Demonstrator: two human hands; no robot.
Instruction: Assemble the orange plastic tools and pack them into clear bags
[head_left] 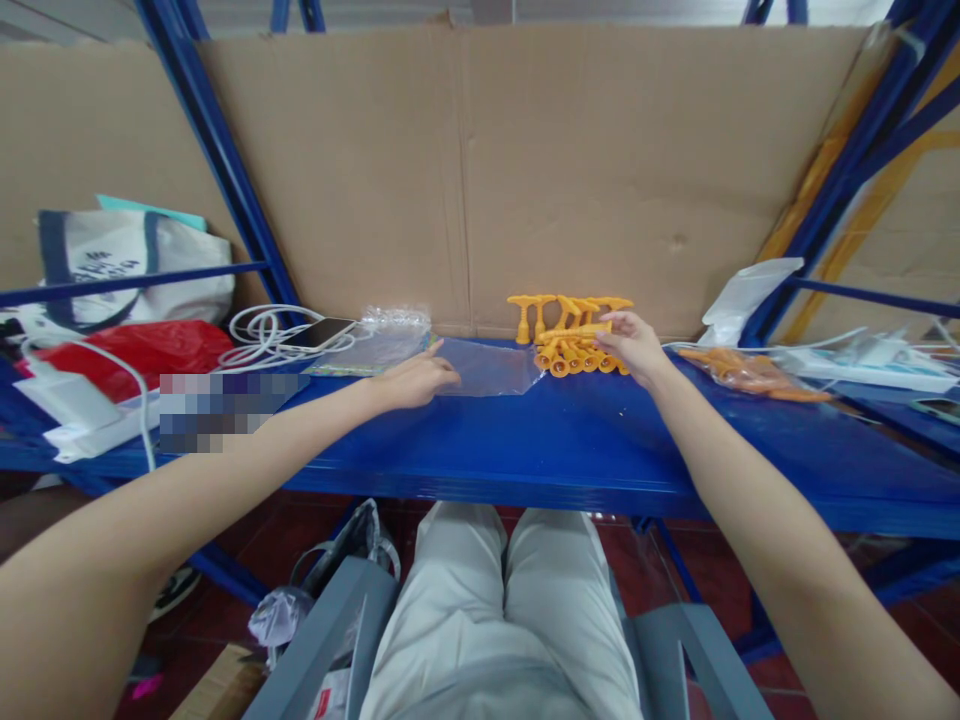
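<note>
My left hand (421,380) is at the left edge of a flat clear plastic bag (491,370) on the blue shelf, its fingers curled on the film. My right hand (636,345) closes its fingertips on the end of a yellow plastic hammer-shaped piece (574,332), which lies level just over a row of similar pieces (574,362) with round hollow ends towards me. Behind these, several more yellow T-shaped pieces (540,315) stand against the cardboard. My right fingers partly hide the held piece's end.
Left of the bag lie bubble wrap (394,325), a dark phone (328,330) and a coiled white cable (262,335). A packed bag of orange pieces (750,372) rests at the right. Cardboard (337,180) backs the blue shelf (525,450); blue posts flank it.
</note>
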